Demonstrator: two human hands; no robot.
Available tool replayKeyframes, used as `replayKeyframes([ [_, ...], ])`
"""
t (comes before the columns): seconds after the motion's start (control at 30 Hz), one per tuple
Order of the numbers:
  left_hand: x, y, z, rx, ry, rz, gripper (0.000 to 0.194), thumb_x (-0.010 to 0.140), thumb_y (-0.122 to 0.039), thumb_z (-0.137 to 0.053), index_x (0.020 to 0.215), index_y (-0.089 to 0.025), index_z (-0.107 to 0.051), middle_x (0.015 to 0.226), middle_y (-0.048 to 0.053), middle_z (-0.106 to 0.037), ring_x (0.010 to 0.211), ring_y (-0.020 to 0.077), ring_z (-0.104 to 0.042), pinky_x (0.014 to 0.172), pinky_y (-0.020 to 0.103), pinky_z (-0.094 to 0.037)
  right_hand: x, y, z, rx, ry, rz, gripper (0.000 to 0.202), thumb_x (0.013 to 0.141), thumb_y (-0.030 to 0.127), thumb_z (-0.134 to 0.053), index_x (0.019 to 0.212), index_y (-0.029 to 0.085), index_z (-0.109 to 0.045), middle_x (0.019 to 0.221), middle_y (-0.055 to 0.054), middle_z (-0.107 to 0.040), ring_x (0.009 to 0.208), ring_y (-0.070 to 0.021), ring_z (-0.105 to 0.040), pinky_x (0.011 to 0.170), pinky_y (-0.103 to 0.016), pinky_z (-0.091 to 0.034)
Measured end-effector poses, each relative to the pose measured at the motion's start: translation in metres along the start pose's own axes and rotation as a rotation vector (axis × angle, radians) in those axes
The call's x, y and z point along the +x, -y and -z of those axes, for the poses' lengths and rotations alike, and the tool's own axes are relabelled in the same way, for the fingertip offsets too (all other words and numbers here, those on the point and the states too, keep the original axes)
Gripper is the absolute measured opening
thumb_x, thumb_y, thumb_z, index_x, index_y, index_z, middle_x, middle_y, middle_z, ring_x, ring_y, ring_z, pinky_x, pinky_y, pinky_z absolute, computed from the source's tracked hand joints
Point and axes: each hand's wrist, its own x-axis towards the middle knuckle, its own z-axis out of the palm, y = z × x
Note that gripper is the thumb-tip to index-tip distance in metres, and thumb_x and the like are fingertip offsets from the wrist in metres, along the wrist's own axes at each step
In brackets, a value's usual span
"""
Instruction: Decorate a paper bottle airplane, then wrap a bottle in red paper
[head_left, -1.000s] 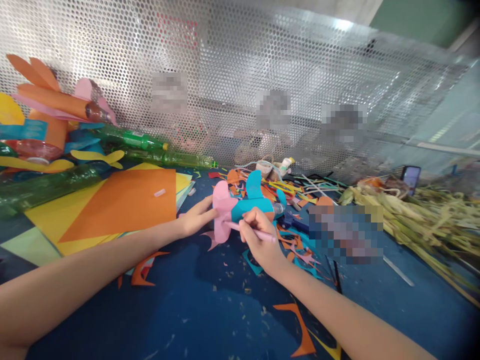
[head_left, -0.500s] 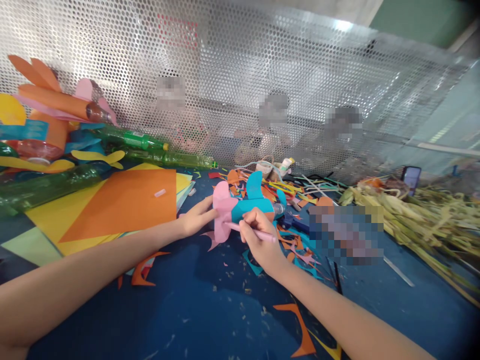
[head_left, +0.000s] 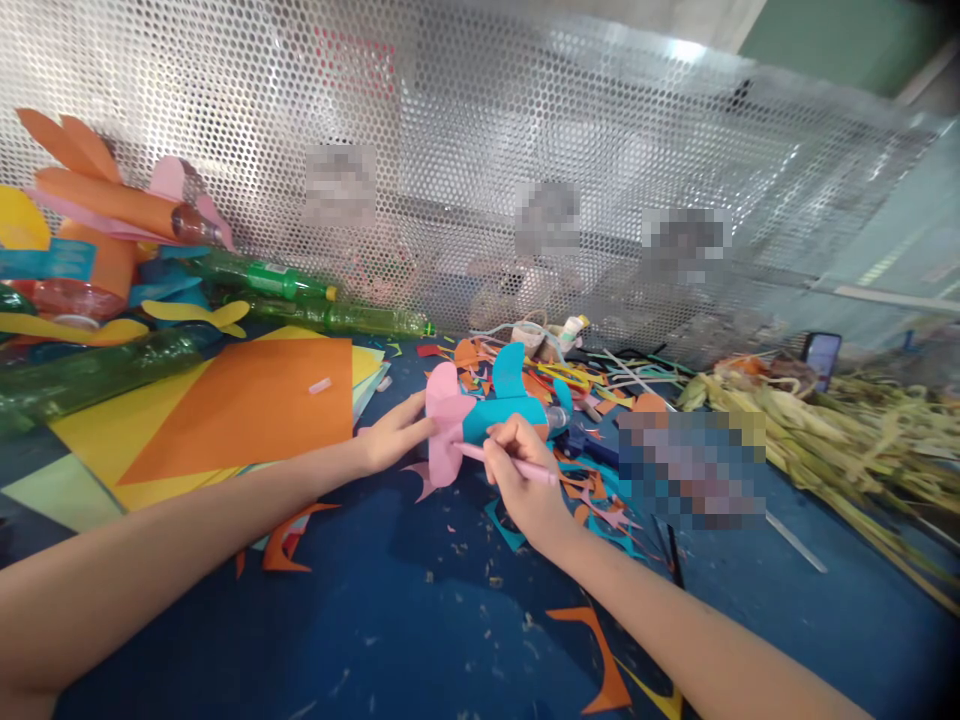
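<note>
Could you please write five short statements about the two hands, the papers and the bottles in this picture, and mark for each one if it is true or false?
1. The right hand holds a pink pen. True.
2. An orange sheet lies over yellow paper. True.
3. The left hand is pressing on the orange sheet. False: it touches the pink paper piece.
4. A blue paper fin sticks up beside the pink paper piece. True.
5. The green bottles are on the right side of the picture. False: they are on the left side.
</note>
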Motion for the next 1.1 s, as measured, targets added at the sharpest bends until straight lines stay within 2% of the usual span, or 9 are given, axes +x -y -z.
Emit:
replayKeyframes([
  [0.13, -0.0004, -0.0010, 0.0002, 0.001, 0.003, 0.004, 0.052, 0.079, -0.038, -0.046, 0.125, -0.014, -0.048, 0.131, 0.010, -0.054, 0.124, 0.0300, -0.045, 0.107, 0.044, -0.032, -0.0003, -0.0009, 0.0005, -0.016, -0.010, 0.002, 0.025, 0.088, 0.023, -0.048, 0.067, 0.023, -0.035, 0.053, 0.007, -0.039, 0.056, -0.0124, -0.041, 0.063, -0.030, -0.038],
  [0.33, -0.0007, -0.0040, 0.0003, 0.011, 0.001, -0.005, 0.051, 0.079, -0.037, -0.045, 0.124, -0.013, -0.049, 0.131, 0.011, -0.054, 0.124, 0.0307, -0.044, 0.107, 0.045, -0.031, 0.0006, 0.0027, 0.0003, 0.026, 0.034, -0.031, 0.026, 0.089, 0.026, -0.047, 0.067, 0.023, -0.034, 0.056, 0.006, -0.039, 0.053, -0.0116, -0.040, 0.054, -0.027, -0.035],
  [0.5, -0.0008, -0.0055, 0.0008, 0.020, 0.012, -0.002, 0.049, 0.080, -0.036, -0.044, 0.123, -0.014, -0.050, 0.130, 0.009, -0.055, 0.124, 0.0293, -0.044, 0.107, 0.044, -0.032, 0.0010, 0.0049, 0.0007, 0.021, 0.063, -0.040, 0.027, 0.089, 0.029, -0.047, 0.067, 0.023, -0.034, 0.057, 0.006, -0.039, 0.053, -0.0112, -0.039, 0.053, -0.027, -0.034],
  [0.87, -0.0004, -0.0050, 0.0012, 0.028, 0.014, -0.001, 0.053, 0.079, -0.037, -0.044, 0.124, -0.010, -0.048, 0.130, 0.013, -0.054, 0.124, 0.0301, -0.045, 0.107, 0.044, -0.032, 0.0008, 0.0008, 0.0007, -0.011, -0.001, -0.005, 0.026, 0.088, 0.024, -0.047, 0.066, 0.023, -0.034, 0.053, 0.006, -0.037, 0.056, -0.0129, -0.040, 0.059, -0.029, -0.035],
  [1.1, -0.0007, -0.0031, -0.0001, 0.019, -0.013, 0.003, 0.050, 0.079, -0.038, -0.046, 0.123, -0.014, -0.050, 0.130, 0.010, -0.055, 0.124, 0.0299, -0.045, 0.107, 0.044, -0.031, 0.0010, 0.0035, 0.0012, 0.012, 0.046, -0.014, 0.026, 0.088, 0.025, -0.047, 0.066, 0.023, -0.034, 0.054, 0.006, -0.038, 0.054, -0.0126, -0.039, 0.054, -0.028, -0.034],
])
